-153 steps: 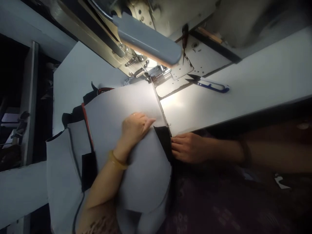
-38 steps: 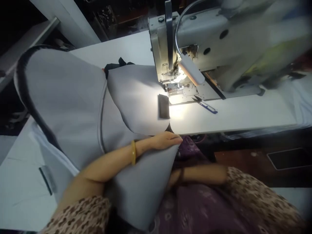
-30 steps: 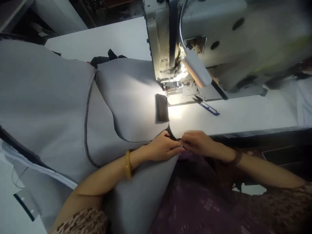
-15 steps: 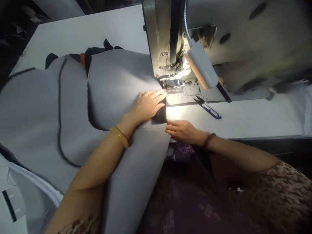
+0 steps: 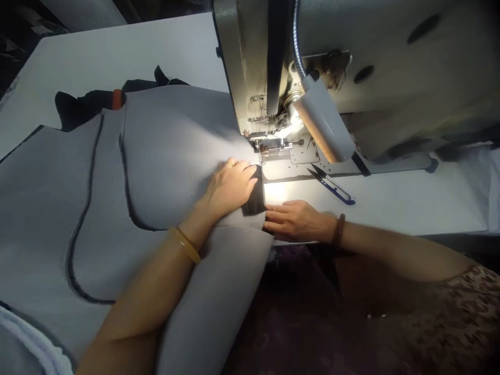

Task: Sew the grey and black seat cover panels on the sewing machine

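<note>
We log: left hand (image 5: 230,185) flat and unclenched, pressing the black patch (image 5: 254,197) onto the grey fabric (image 5: 172,140) | right hand (image 5: 294,221) with fingers stretched against the patch's right edge, grasping nothing we can see | patch lies just in front of the sewing machine (image 5: 250,62) foot | 1 pair of snips (image 5: 332,183) on the table (image 5: 410,198) nearby.

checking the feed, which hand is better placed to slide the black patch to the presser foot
Left, probably: the left hand lies flat on the black patch, fingers toward the presser foot. The right hand only touches the fabric edge.
</note>
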A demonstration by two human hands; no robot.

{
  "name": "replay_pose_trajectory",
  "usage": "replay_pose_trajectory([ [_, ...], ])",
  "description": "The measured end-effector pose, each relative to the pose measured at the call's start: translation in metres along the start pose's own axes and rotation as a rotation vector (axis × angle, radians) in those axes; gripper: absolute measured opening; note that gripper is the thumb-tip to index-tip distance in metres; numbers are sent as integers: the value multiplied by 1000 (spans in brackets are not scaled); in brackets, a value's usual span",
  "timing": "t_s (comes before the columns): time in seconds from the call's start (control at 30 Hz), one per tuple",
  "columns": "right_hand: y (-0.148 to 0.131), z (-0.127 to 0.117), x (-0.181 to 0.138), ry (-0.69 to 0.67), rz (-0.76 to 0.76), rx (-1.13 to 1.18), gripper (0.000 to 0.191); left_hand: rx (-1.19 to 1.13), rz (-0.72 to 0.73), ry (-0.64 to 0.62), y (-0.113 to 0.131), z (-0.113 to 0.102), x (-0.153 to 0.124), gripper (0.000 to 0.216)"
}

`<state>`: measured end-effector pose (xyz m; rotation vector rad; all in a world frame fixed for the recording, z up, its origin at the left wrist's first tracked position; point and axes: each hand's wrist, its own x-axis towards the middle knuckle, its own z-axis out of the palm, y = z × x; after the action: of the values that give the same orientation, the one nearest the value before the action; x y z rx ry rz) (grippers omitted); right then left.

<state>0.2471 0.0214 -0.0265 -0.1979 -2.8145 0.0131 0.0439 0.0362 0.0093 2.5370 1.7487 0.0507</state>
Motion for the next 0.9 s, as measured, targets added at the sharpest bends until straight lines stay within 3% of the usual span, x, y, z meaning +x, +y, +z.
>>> replay_pose_trajectory([
  [0.1, 3, 0, 3, -57, -41, -12, 25, 33, -4, 0, 2, -1, 0, 30],
  [0.23, 5, 3, 3, -33, -81, 22, 27, 27, 3, 12, 2, -2, 1, 28],
  [0.6, 28, 4, 9, -79, -57, -18, 34, 34, 3, 3, -7, -1, 21, 32],
  [0.9, 32, 3, 13, -1, -101, -62, 32, 28, 12, -9, -11, -2, 26, 32],
])
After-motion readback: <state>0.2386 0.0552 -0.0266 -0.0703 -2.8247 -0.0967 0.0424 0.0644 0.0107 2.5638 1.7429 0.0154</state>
